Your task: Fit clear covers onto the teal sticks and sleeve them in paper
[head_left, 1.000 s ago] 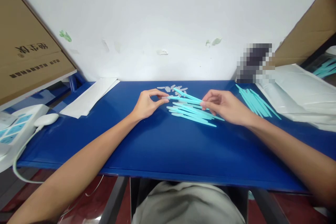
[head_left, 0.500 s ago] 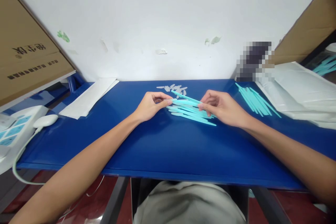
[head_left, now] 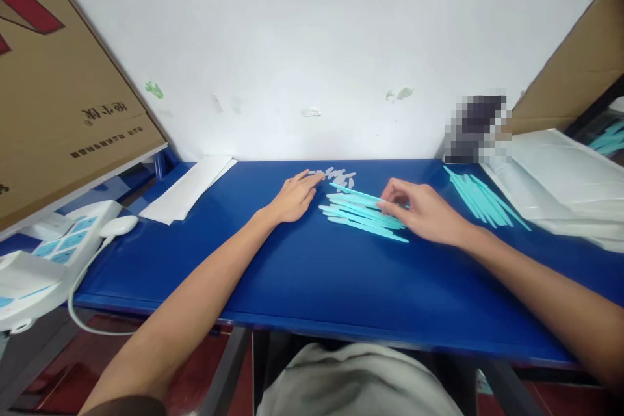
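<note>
My right hand [head_left: 416,208] pinches a slim turquoise stick [head_left: 353,191] between thumb and forefinger, its far end slanting up to the left. Beneath it, a loose bundle of similar turquoise sticks [head_left: 368,224] lies on the blue table. My left hand [head_left: 292,198] is low over the table to the left of the bundle, fingers stretched out. Its fingertips reach the left edge of a small heap of whitish, translucent pieces [head_left: 336,174]. Whether a fingertip presses on one of them, I cannot tell.
A second group of turquoise sticks [head_left: 482,198] lies at the right, beside white plastic bags [head_left: 550,175]. White paper strips [head_left: 188,188] are at the back left. A power strip [head_left: 82,234] with a white plug and cable sits at the left edge. Cardboard boxes [head_left: 73,91] flank both sides.
My left hand has let go of the stick and moved back to the small translucent pieces, its fingers opening out. My right hand still holds the stick. The view has shifted slightly.
</note>
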Demonstrator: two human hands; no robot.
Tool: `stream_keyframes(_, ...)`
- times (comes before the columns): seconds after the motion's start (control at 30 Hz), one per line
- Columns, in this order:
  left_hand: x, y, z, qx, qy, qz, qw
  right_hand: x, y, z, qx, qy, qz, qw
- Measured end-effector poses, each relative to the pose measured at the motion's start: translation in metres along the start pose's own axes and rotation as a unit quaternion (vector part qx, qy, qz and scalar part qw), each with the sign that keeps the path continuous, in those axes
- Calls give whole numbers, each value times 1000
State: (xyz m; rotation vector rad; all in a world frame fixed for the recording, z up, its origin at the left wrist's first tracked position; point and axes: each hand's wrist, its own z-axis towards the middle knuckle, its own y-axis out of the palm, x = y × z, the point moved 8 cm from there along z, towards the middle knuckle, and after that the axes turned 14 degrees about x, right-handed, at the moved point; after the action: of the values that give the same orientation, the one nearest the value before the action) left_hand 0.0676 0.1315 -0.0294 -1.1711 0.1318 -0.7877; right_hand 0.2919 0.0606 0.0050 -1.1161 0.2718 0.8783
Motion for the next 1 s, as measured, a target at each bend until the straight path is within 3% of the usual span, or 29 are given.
stream_keyframes(0.13, 0, 7, -4, -56, -11, 10, 998, 0, 0, -1, -15, -27, -45, 999)
stream_keyframes(0.33, 1, 3, -1, -12, 12, 42, 999, 0, 0, 0, -14, -33, -85, 996)
stream_keyframes(0.57, -5, 12, 2, -52, -4, 13, 999, -6, -2, 3, 29, -48, -60, 997)
stream_keyframes(0.83, 12, -14, -2, 112, 48, 13, 992, -2, -8, 6, 60, -29, -76, 995)
stream_keyframes(1.0, 11, -30, -5, 140, 21, 100, 985, -3, -8, 2, 47, 1, -84, 995)
